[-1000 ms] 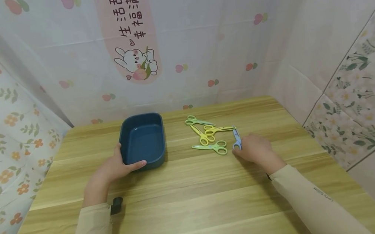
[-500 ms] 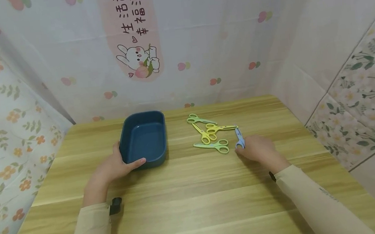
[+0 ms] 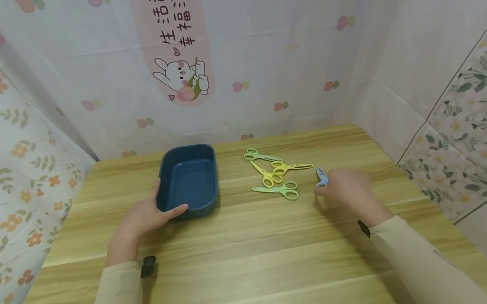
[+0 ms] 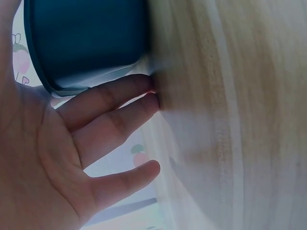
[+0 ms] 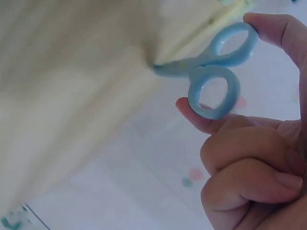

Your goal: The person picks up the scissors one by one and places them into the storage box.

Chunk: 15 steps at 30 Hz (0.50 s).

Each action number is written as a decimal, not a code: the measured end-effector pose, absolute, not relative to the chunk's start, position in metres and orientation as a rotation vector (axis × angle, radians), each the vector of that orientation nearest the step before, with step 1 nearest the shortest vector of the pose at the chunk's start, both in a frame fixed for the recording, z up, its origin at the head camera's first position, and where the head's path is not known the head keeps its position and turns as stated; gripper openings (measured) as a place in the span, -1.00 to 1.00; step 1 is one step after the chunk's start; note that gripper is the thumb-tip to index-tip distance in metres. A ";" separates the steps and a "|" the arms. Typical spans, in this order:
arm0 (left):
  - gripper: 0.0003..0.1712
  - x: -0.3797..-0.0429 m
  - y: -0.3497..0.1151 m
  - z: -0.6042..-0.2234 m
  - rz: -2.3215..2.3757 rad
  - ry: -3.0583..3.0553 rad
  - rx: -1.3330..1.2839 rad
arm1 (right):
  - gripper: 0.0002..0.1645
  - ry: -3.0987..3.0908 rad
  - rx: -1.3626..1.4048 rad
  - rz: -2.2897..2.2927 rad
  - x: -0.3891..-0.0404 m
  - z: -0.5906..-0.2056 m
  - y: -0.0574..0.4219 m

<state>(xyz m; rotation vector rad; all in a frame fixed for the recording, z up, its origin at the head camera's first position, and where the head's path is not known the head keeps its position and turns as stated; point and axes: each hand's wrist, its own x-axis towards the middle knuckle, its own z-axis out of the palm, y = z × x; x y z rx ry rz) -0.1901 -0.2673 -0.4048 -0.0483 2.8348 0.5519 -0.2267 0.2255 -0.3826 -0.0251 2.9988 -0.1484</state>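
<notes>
The right hand [image 3: 346, 189] has its grip clamped on the blue scissors [image 3: 321, 177] at the right of the desk [image 3: 253, 267], thumb and finger pressing the outer sides of the handles [image 5: 233, 91]. Blur at the tip leaves it unclear whether the blades touch the wood. Even pressure on both handles should hold the blades together, and a raised tip would likely clear the yellow scissors [image 3: 290, 166] ending just to the left. A second yellow pair [image 3: 266, 173] lies farther left, between a far green pair [image 3: 263, 156] and a near green pair [image 3: 275, 189]. At left, the left hand [image 3: 143, 221] spans the near-left corner of the box [image 3: 204, 211], its grip apart, fingers straight along the side, thumb on the near rim. The desk's near side offers the widest room for moving; its far edge backs onto a curtain [image 3: 300, 60].
</notes>
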 end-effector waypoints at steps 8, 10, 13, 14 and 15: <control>0.61 -0.190 -0.264 -0.403 0.497 2.874 -0.040 | -0.50 3.128 -0.033 -0.199 -0.219 -0.342 0.209; 0.63 -0.190 -0.263 -0.403 0.492 2.878 -0.050 | -0.49 3.154 -0.060 -0.216 -0.219 -0.335 0.199; 0.66 -0.191 -0.262 -0.404 0.492 2.879 -0.059 | -0.46 3.189 -0.116 -0.224 -0.223 -0.328 0.183; 0.67 -0.191 -0.261 -0.404 0.492 2.881 -0.061 | -0.46 3.199 -0.136 -0.229 -0.224 -0.326 0.177; 0.68 -0.192 -0.261 -0.404 0.489 2.883 -0.062 | -0.47 3.207 -0.156 -0.235 -0.225 -0.325 0.172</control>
